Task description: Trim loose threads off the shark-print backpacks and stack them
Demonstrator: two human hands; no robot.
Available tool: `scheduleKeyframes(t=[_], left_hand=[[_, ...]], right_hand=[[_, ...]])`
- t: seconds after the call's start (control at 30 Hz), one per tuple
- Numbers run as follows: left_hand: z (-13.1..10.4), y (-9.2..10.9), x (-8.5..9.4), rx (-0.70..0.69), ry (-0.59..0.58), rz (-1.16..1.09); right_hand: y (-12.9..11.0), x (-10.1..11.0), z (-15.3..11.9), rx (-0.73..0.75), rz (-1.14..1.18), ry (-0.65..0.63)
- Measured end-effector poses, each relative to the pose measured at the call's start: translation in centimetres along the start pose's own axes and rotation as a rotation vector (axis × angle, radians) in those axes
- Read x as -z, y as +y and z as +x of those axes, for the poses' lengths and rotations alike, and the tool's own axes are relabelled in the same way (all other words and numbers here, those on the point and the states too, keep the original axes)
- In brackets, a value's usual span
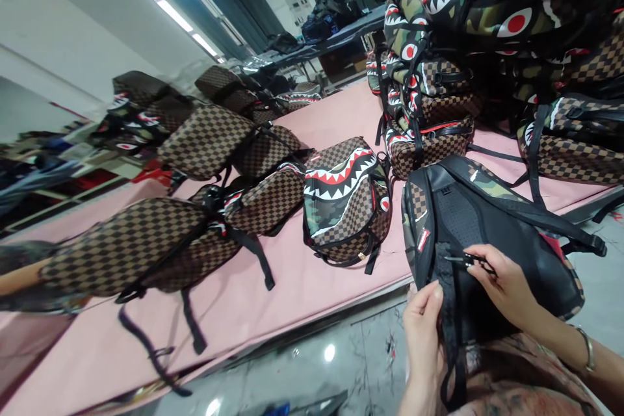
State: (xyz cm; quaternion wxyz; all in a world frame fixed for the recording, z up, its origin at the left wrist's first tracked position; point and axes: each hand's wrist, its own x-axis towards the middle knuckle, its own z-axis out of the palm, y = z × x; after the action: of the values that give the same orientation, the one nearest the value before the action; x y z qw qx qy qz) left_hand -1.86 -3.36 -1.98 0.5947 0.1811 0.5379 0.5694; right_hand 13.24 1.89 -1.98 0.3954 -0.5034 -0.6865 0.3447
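A black-backed backpack with camouflage and checkered sides leans on the table edge in front of me, its back panel facing me. My left hand pinches the edge of its black shoulder strap, thumb on top. In my right hand is a pair of small thread snips, dark-handled, with the metal blades pointing left over the upper part of the strap. Whether the blades touch the strap or a thread I cannot tell. A small red-and-white label shows on the backpack's side.
The pink-covered table runs along my left. On it lie a shark-mouth backpack, several checkered bags and a tall backpack pile. Another person's arm reaches in at far left. Thread scraps lie on the grey floor.
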Motion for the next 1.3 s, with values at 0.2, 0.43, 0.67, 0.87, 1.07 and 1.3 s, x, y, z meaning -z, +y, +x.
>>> scheduleKeyframes(t=[0.2, 0.43, 0.67, 0.87, 1.07, 1.3], left_hand=[[-0.2, 0.0, -0.2, -0.017, -0.012, 0.038], [-0.2, -0.2, 0.2, -0.12, -0.008, 0.219], [2.7, 6.0, 11.0, -0.214, 0.192, 0.578], [2.9, 6.8, 13.0, -0.393, 0.495, 1.218], [3.5, 1.6, 7.2, -0.135, 0.003, 1.438], [4.0, 1.6, 8.0, -0.263, 0.138, 1.258]], right_hand=[[1.2, 1.2, -1.0, 0.353, -0.248, -0.033], [0.4, 0.8, -0.6, 0.371, -0.211, -0.096], [0.1, 1.5, -0.3, -0.023, 0.111, -0.116], [0.3, -0.2, 0.9, -0.138, 0.148, -0.262], [-0.6, -2.8, 2.1, -0.145, 0.049, -0.384], [-0.4, -6.4, 2.2, 0.011, -0.027, -0.408]])
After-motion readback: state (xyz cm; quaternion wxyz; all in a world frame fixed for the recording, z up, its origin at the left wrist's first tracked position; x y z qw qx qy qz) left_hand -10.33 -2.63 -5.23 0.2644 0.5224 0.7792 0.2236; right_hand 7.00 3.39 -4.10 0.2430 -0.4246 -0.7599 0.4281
